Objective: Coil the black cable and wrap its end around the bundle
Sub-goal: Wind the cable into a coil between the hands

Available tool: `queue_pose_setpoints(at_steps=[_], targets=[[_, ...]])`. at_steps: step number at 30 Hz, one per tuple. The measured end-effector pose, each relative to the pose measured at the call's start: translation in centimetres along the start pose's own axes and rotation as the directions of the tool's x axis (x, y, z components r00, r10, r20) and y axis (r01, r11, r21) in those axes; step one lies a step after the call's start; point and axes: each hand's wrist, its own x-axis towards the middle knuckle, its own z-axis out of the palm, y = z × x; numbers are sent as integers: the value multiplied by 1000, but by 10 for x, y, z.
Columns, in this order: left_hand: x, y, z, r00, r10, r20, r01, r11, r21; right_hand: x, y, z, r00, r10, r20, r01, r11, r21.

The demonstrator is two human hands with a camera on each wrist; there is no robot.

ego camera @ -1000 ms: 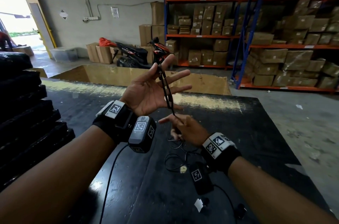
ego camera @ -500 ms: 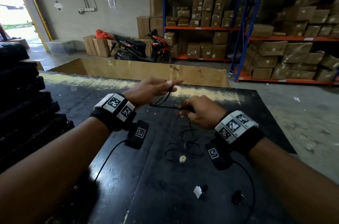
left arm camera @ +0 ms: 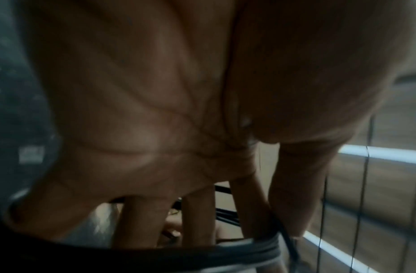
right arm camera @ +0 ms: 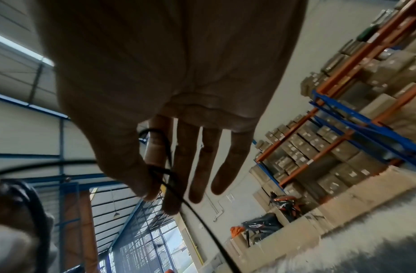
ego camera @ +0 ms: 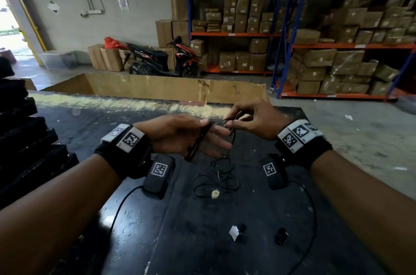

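Observation:
The black cable (ego camera: 199,140) is looped several times round the straight fingers of my left hand (ego camera: 209,130), and the thumb lies over the loops. Just right of those fingertips, my right hand (ego camera: 229,122) pinches the cable's running part between thumb and forefinger. From there the cable drops in loose curls (ego camera: 216,175) onto the black table (ego camera: 157,241), ending at a small pale piece (ego camera: 215,193). In the left wrist view the cable (left arm camera: 155,256) crosses the fingers (left arm camera: 197,218). In the right wrist view the thumb and forefinger (right arm camera: 155,184) nip the cable (right arm camera: 195,208).
A white paper scrap (ego camera: 234,232) and a small black piece (ego camera: 280,235) lie near the table's front. Stacked black items (ego camera: 22,139) rise at the left edge. An open cardboard bin (ego camera: 157,88) stands behind the table, with a scooter (ego camera: 157,61) and shelves of boxes (ego camera: 315,49) beyond.
My left hand came down from its raised, palm-up pose to just above the table. My right hand rose and carried the cable to the left hand's fingertips.

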Motion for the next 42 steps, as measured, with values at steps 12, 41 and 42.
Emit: queue_pose_setpoints(at_steps=[12, 41, 42], targets=[[-8, 6, -19, 907, 417, -49, -406, 842, -356, 11, 15, 34, 965, 252, -76, -145, 751, 644], [-7, 19, -30, 867, 465, -177, -497, 798, -340, 40, 5, 75, 901, 356, -247, -57, 662, 747], [-9, 21, -30, 859, 483, -167, -510, 783, -356, 39, 11, 76, 901, 366, -234, -84, 675, 733]])
